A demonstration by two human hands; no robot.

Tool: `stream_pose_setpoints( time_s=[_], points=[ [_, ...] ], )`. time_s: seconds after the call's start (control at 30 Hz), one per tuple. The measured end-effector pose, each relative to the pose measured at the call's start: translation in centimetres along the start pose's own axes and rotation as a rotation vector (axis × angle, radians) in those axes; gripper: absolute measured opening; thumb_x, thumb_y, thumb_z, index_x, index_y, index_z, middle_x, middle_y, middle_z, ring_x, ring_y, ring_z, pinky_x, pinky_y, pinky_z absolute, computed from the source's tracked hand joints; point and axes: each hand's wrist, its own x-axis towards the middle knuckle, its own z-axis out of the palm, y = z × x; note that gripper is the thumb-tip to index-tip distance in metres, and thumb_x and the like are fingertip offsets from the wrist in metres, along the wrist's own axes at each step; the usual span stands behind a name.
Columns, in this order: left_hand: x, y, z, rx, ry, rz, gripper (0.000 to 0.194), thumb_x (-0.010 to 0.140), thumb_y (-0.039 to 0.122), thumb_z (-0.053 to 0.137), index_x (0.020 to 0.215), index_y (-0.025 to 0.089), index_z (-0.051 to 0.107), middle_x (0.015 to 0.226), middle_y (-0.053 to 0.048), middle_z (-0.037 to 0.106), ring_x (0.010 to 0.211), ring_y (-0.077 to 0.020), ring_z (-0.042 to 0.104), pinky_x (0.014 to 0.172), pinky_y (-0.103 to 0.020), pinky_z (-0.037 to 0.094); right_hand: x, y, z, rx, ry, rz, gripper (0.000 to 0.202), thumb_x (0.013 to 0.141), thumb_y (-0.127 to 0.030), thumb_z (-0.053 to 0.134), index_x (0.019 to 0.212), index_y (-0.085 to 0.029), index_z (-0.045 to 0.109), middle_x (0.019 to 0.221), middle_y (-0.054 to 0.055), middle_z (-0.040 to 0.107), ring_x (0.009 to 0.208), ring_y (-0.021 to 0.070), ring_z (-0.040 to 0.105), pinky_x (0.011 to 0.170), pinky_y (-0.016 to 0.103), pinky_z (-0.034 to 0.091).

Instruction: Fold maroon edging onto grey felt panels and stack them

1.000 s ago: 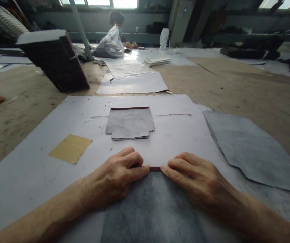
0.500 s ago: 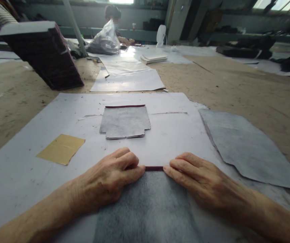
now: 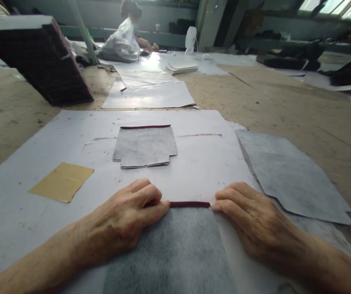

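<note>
Lying on white paper (image 3: 206, 167) is a grey, fibrous flat sheet (image 3: 175, 253) with dark-red top strip (image 3: 190, 204). Left hand (image 3: 123, 220) is curled, thumb on strip; right hand (image 3: 258, 220), fingers bunched, is at strip's right end; both grips unclear.

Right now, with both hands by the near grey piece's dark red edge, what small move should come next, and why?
Probably press the right corner of the dark red edge flat: the right hand's fingertips sit at or just beside it, while the left hand rests over the grey piece's left side.
</note>
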Motion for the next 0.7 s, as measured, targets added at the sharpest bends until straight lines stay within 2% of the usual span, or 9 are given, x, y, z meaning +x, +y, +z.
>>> stream_pose_setpoints(
  time_s=[0.1,0.2,0.27,0.37,0.43,0.53,0.7],
  points=[
    [0.0,-0.1,0.1,0.007,-0.009,0.007,0.034,0.078,-0.006,0.038,0.102,0.013,0.054,0.088,-0.006,0.048,0.076,-0.0146,0.038,0.066,-0.029,0.039,0.2,0.0,-0.6,0.056,0.043,0.144,0.016,0.085,-0.007,0.040,0.081,-0.015,0.053,0.079,0.004,0.054,0.074,0.0137,0.050,0.066,0.029,0.045],
    [0.0,-0.1,0.2,0.016,0.004,0.015,0.031,0.081,-0.003,0.037,0.101,0.013,0.054,0.087,-0.006,0.048,0.075,-0.0145,0.037,0.066,-0.029,0.039,1.7,-1.3,-0.3,0.051,0.160,0.239,0.016,0.085,-0.008,0.043,0.087,-0.017,0.055,0.084,0.004,0.056,0.077,0.0122,0.052,0.067,0.025,0.047],
    [0.0,-0.1,0.2,0.023,0.013,0.012,0.031,0.081,-0.002,0.036,0.101,0.013,0.054,0.086,-0.006,0.047,0.076,-0.0148,0.037,0.066,-0.029,0.038,3.1,-2.5,0.7,0.024,0.181,0.158,0.022,0.083,-0.005,0.040,0.092,-0.016,0.058,0.084,0.005,0.057,0.077,0.0138,0.052,0.067,0.027,0.048],
    [0.1,0.0,0.2,0.028,-0.011,-0.007,0.027,0.080,-0.001,0.037,0.095,0.011,0.056,0.084,-0.005,0.047,0.076,-0.0152,0.038,0.067,-0.029,0.039,4.8,-4.0,2.5,0.000,0.165,-0.033,0.027,0.083,-0.002,0.036,0.093,-0.007,0.060,0.078,0.009,0.057,0.073,0.0171,0.050,0.062,0.032,0.049],
    [-0.1,-0.1,0.1,0.014,-0.023,-0.017,0.025,0.081,0.000,0.037,0.093,0.011,0.057,0.084,-0.006,0.048,0.076,-0.0152,0.039,0.067,-0.029,0.040,5.3,-4.3,3.3,-0.037,0.163,-0.106,0.028,0.084,-0.002,0.034,0.095,-0.002,0.059,0.078,0.012,0.057,0.074,0.0194,0.050,0.062,0.034,0.050],
    [-0.8,-0.5,-0.2,-0.013,0.024,-0.023,0.030,0.081,0.000,0.038,0.100,0.014,0.057,0.086,-0.006,0.050,0.077,-0.0144,0.042,0.068,-0.027,0.043,5.2,-4.2,3.7,-0.061,0.131,-0.139,0.028,0.085,-0.004,0.035,0.101,-0.001,0.058,0.081,0.013,0.057,0.078,0.0205,0.050,0.065,0.035,0.051],
    [-3.0,-1.6,-1.1,-0.018,0.103,-0.036,0.042,0.078,-0.004,0.041,0.114,0.017,0.051,0.088,-0.006,0.051,0.079,-0.0132,0.045,0.066,-0.025,0.044,5.0,-3.9,3.5,-0.044,0.091,-0.144,0.025,0.086,-0.005,0.036,0.098,-0.002,0.058,0.081,0.009,0.057,0.075,0.0169,0.048,0.063,0.030,0.051]
  ],
)
